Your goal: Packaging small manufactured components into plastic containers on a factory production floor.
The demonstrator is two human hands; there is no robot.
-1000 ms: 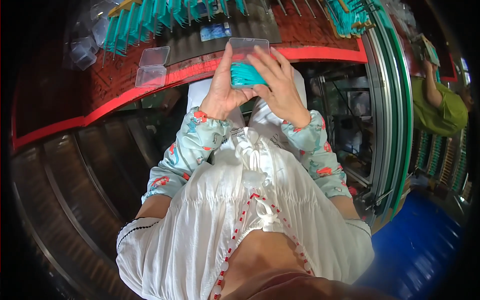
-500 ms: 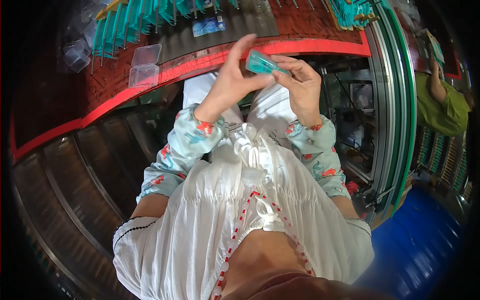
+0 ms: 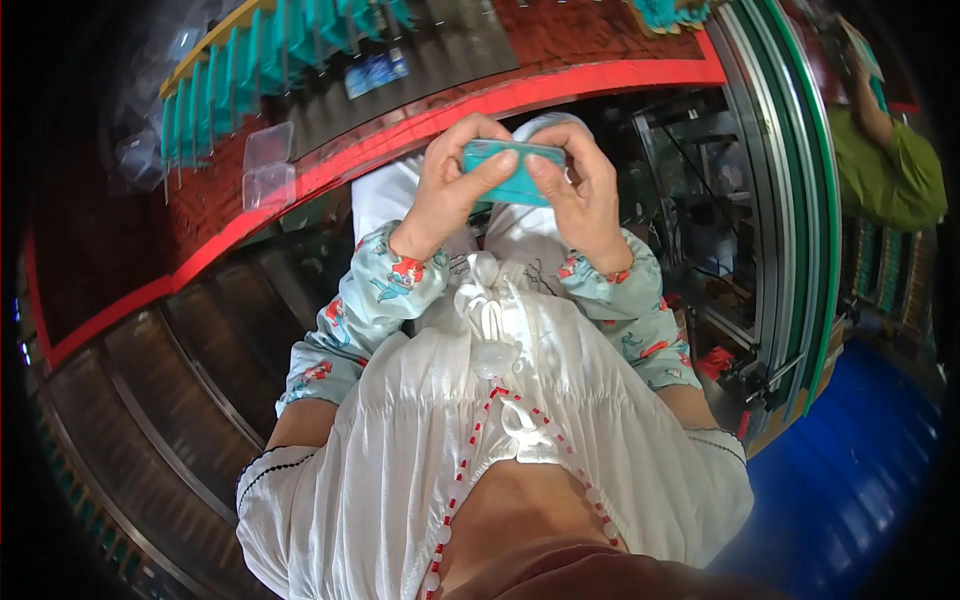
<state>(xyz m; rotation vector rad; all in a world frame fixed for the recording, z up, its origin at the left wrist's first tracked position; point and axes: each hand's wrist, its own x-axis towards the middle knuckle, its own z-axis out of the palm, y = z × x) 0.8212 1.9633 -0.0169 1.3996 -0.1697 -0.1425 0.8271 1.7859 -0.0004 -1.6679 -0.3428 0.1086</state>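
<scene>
Both my hands hold a small clear flat case with teal contents just in front of my chest. My left hand grips its left end, thumb across the front face. My right hand grips the right end, thumb pressed on the front too. The case lies level between them, below the red edge of the worktable. My sleeves are pale blue with a red print.
Two empty clear cases lie on the worktable at the left. A row of teal items lines its far side, with a blue packet beside it. Another person in a green sleeve works at the right, past a green-edged frame.
The case has come down from the table's edge toward my chest and turned from face-up to lying level between both hands' thumbs.
</scene>
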